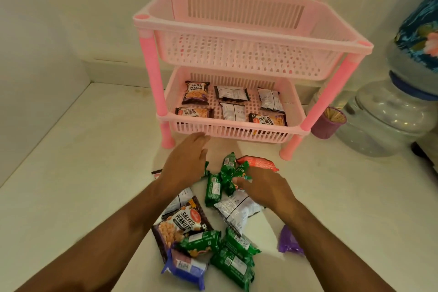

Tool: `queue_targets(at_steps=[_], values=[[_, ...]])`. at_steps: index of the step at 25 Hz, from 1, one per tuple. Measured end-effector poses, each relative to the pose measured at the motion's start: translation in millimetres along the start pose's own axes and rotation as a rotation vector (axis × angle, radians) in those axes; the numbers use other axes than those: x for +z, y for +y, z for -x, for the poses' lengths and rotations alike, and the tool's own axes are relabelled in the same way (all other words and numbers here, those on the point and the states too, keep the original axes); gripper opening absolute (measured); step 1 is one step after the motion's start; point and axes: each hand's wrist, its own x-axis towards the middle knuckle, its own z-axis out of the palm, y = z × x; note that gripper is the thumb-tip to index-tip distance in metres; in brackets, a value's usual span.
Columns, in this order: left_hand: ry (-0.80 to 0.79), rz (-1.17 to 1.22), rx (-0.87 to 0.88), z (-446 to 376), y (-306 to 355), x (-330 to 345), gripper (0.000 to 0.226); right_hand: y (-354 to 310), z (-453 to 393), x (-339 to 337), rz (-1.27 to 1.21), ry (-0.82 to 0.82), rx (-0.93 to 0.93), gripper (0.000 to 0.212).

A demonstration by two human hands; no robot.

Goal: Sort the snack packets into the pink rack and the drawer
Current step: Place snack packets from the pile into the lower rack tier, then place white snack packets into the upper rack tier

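Left hand (183, 161), fingers spread and empty, hovers at 12 o'clock of the snack pile; right hand (262, 188) pinches green packets (231, 173) below the pink rack (237, 59).

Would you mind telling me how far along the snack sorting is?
Done: six peanut packets lie in the rack's lower tier; the upper tier looks empty. In hand: the right hand is at the green packets, the left hand open beside them. Left: the pile on the counter. No drawer is visible.
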Motion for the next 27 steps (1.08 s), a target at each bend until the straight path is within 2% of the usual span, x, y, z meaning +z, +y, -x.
queue_targets(at_steps=[3,6,8,10,12,15,21,23,27], values=[[0.046,-0.072,-0.131,28,-16,10,0.043,1,11,31,0.056,-0.092,0.139,0.092],[0.063,-0.119,-0.292,49,-27,17,0.044,-2,16,48,0.020,-0.107,0.232,0.109],[-0.026,-0.184,-0.426,58,-33,21,0.057,-6,17,53,0.004,-0.128,0.268,0.112],[-0.124,-0.274,-0.488,65,-37,25,0.073,-10,15,56,-0.004,-0.129,0.297,0.114],[-0.173,-0.324,-0.511,69,-40,29,0.081,-12,13,57,-0.014,-0.121,0.323,0.112],[-0.214,-0.333,-0.530,67,-41,32,0.083,-11,12,55,-0.035,-0.111,0.341,0.097],[-0.178,-0.265,-0.546,58,-54,21,0.066,12,12,43,-0.097,-0.087,0.371,0.056],[-0.194,-0.236,-0.577,55,-55,21,0.064,16,13,42,-0.116,-0.086,0.382,0.055],[-0.200,-0.306,-0.593,52,-50,28,0.071,17,16,41,-0.084,-0.111,0.381,0.066]])
